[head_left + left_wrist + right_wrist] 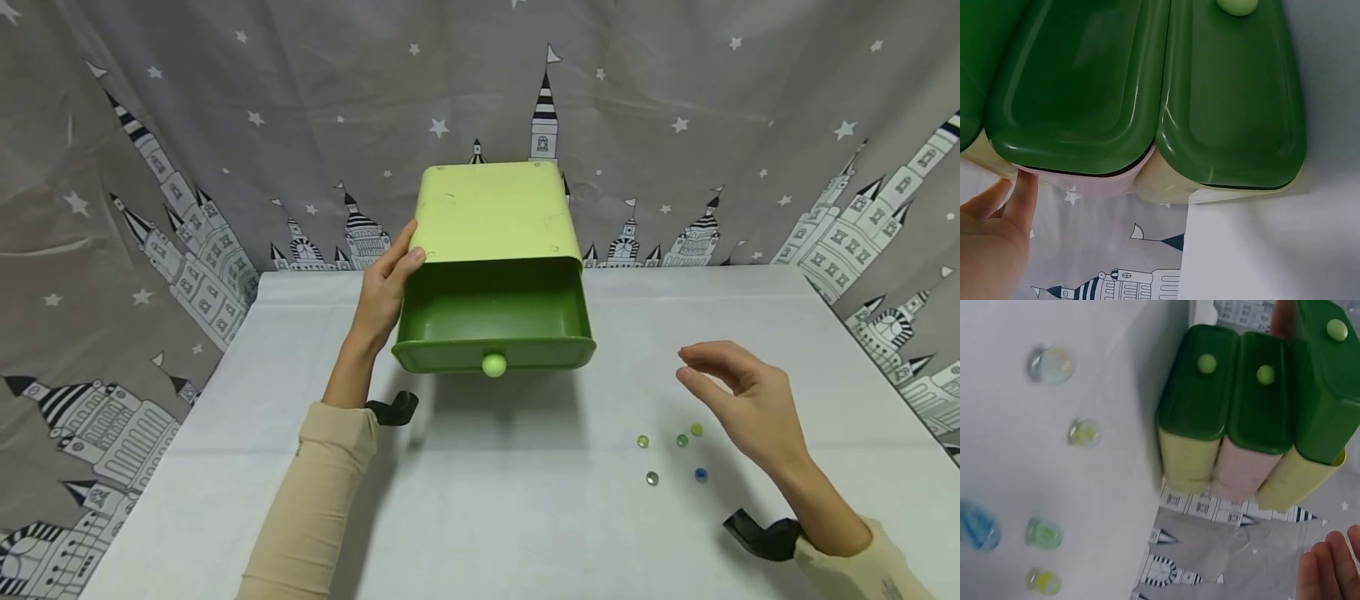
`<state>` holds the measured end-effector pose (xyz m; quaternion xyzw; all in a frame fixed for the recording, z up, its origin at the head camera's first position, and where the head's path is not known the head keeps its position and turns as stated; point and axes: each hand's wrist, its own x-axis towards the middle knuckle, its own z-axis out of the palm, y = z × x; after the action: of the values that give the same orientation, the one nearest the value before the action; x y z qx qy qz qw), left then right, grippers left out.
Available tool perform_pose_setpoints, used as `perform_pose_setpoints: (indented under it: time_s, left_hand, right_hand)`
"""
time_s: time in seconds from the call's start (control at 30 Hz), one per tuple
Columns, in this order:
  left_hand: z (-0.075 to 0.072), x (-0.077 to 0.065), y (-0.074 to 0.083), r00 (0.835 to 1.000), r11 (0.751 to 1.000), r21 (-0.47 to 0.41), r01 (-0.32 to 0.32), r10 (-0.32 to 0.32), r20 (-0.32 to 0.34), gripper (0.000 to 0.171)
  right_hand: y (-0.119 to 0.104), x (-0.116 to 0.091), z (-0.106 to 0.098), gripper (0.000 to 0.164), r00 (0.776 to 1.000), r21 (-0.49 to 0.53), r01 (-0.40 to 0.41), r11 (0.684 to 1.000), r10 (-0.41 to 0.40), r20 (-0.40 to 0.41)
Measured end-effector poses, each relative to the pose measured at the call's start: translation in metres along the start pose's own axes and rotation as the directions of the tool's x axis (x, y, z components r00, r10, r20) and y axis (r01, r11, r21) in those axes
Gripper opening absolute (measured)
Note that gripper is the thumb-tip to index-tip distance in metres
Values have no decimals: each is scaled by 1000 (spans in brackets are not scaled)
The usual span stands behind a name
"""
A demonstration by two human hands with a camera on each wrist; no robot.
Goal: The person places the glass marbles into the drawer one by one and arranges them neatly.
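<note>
A small chest of three stacked drawers (pixel 495 212) stands at the table's back, its top casing light yellow-green. The green top drawer (pixel 493 354) is pulled out, its visible floor bare. With fairly straight fingers, my left hand (pixel 382 292) rests against the casing's left side, thumb at the front upper corner. My right hand (pixel 757 408) hovers above the table on the right, fingers bent and apart from the thumb, nothing visible between them. Below and left of it lie several glass marbles, among them a blue marble (pixel 701 475), a clear marble (pixel 652 478) and a green marble (pixel 682 440).
Two lower drawers with green fronts, one in a pink casing (pixel 1247 469), are pushed in beneath the top one. A white cloth (pixel 510 517) covers the table. Behind hangs a grey curtain (pixel 337 92) printed with castles and stars.
</note>
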<state>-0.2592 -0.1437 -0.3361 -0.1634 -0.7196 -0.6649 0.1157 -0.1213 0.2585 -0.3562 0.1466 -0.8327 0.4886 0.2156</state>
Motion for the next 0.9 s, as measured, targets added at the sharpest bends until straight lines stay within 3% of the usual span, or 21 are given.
perform_pose_setpoints:
  time_s: [0.13, 0.43, 0.9]
  left_hand:
    - [0, 0, 0, 1000, 1000, 8, 1, -1, 2, 54]
    - [0, 0, 1, 1000, 1000, 8, -3, 3, 3, 54]
    - [0, 0, 1, 1000, 1000, 17, 18, -18, -7, 53]
  right_hand:
    - [6, -6, -5, 20, 1000, -35, 14, 999, -14, -1]
    - [21, -20, -11, 21, 996, -79, -73, 994, 77, 45]
    - [42, -38, -13, 16, 984, -210, -92, 973, 120, 129]
